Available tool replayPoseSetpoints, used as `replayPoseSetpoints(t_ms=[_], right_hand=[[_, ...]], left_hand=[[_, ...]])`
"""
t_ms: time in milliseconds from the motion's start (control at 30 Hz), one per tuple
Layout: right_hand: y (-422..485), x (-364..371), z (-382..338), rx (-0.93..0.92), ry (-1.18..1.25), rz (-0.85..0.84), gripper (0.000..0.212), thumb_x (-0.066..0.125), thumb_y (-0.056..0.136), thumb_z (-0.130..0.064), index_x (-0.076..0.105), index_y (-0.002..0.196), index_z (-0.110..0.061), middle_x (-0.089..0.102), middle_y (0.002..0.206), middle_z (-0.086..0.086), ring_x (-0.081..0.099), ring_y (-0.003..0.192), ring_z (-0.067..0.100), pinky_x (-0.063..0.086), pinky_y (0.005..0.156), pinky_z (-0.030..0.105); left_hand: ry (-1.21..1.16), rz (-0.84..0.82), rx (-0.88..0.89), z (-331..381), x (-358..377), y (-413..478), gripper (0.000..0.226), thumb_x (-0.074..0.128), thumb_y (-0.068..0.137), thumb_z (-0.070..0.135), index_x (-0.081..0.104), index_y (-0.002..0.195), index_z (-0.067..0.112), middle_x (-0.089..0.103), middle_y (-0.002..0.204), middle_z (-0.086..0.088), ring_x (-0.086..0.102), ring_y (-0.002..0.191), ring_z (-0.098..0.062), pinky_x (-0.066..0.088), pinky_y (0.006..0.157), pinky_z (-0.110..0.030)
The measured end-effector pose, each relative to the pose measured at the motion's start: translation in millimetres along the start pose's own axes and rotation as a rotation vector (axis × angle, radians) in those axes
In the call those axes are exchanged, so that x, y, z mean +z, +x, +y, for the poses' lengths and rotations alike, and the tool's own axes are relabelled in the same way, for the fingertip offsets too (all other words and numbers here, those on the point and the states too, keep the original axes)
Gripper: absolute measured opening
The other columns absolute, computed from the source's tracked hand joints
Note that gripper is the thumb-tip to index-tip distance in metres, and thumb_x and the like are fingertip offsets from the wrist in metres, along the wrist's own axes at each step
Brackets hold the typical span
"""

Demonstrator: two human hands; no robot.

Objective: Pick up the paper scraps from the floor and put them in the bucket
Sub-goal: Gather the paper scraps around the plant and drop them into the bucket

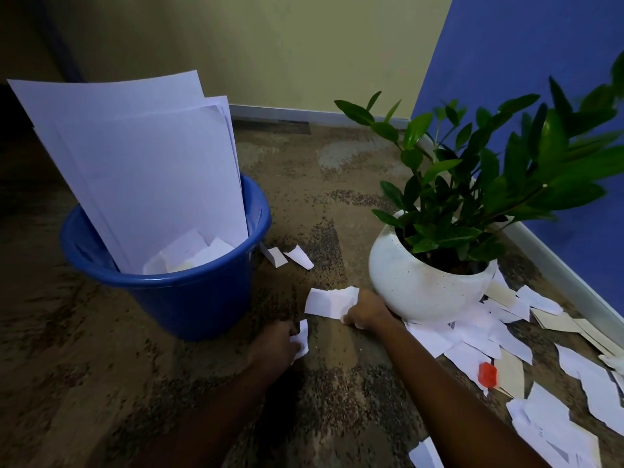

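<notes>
The left hand [275,342] is closed around a small white scrap [301,339] low over the carpet [101,366], at 5 o'clock from the blue bucket [189,298], and the right hand [366,312] grips a larger crumpled scrap [329,302] beside the white plant pot [415,285]. The bucket holds large upright white sheets [141,157] and loose scraps. More scraps [489,336] lie at 4 o'clock from the pot, two [290,256] at the bucket's 3 o'clock; no writing is readable.

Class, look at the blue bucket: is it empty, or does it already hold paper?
It holds paper. Tall white sheets stand inside the blue bucket, rising above its rim, and small scraps lie in it.
</notes>
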State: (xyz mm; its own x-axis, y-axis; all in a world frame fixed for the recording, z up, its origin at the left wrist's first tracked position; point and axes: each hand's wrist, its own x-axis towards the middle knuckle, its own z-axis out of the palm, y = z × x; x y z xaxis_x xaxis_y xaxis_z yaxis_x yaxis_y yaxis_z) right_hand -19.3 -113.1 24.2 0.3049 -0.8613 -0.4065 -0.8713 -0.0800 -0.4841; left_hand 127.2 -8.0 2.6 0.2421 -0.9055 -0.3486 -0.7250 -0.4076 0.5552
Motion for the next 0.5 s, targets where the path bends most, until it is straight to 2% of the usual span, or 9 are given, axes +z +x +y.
replayPoseSetpoints(t_ms=[33,100,167,233,400,500], right_hand=[[3.3,2.1,0.7,0.018,0.004,-0.002,0.051,0.070,0.074,-0.006,0.057,0.124,-0.006,0.064,0.122,0.016,0.063,0.106,0.028,0.044,0.070,0.020],[8.3,7.7,1.3,0.052,0.013,0.007,0.065,0.076,0.073,-0.017,0.050,0.131,-0.006,0.058,0.131,0.016,0.056,0.118,0.028,0.046,0.092,0.028],[10.3,13.0,0.2,0.108,0.016,0.026,0.080,0.078,0.071,-0.031,0.039,0.138,-0.009,0.046,0.142,0.015,0.043,0.131,0.029,0.037,0.109,0.037],[9.5,18.2,-3.1,0.176,0.059,0.068,0.087,0.077,0.071,-0.035,0.032,0.141,-0.009,0.037,0.146,0.015,0.032,0.137,0.032,0.029,0.113,0.041],[6.3,34.3,-9.9,0.203,0.031,0.183,0.051,0.056,0.088,-0.038,0.044,0.134,-0.020,0.024,0.147,0.011,0.017,0.139,0.033,0.023,0.113,0.045],[6.0,38.6,-11.8,0.247,0.035,0.226,0.042,0.053,0.090,-0.035,0.048,0.131,-0.026,0.010,0.153,0.009,0.005,0.144,0.032,0.016,0.115,0.049]], left_hand=[[-0.004,0.004,0.006,-0.8,0.3,0.0,0.027,0.056,0.092,0.020,0.064,0.113,0.006,0.065,0.119,-0.012,0.060,0.110,-0.023,0.047,0.090,-0.028],[-0.007,0.004,0.015,-1.8,0.9,-0.1,0.027,0.056,0.091,0.020,0.064,0.111,0.004,0.065,0.117,-0.014,0.061,0.109,-0.024,0.047,0.088,-0.029],[-0.016,0.005,0.023,-2.8,1.7,0.8,0.027,0.057,0.091,0.020,0.064,0.111,0.003,0.066,0.116,-0.013,0.061,0.109,-0.023,0.047,0.088,-0.028],[-0.038,0.006,0.027,-3.2,2.1,1.3,0.026,0.058,0.091,0.020,0.064,0.111,0.004,0.066,0.116,-0.013,0.061,0.108,-0.023,0.047,0.088,-0.028],[-0.145,0.082,0.063,0.7,-0.1,1.1,0.026,0.054,0.093,0.026,0.063,0.103,0.005,0.061,0.117,-0.014,0.061,0.103,-0.023,0.043,0.081,-0.026],[-0.105,0.125,0.135,9.2,-6.2,7.0,0.025,0.054,0.093,0.030,0.064,0.100,0.008,0.052,0.129,-0.008,0.056,0.113,-0.019,0.043,0.092,-0.025]])
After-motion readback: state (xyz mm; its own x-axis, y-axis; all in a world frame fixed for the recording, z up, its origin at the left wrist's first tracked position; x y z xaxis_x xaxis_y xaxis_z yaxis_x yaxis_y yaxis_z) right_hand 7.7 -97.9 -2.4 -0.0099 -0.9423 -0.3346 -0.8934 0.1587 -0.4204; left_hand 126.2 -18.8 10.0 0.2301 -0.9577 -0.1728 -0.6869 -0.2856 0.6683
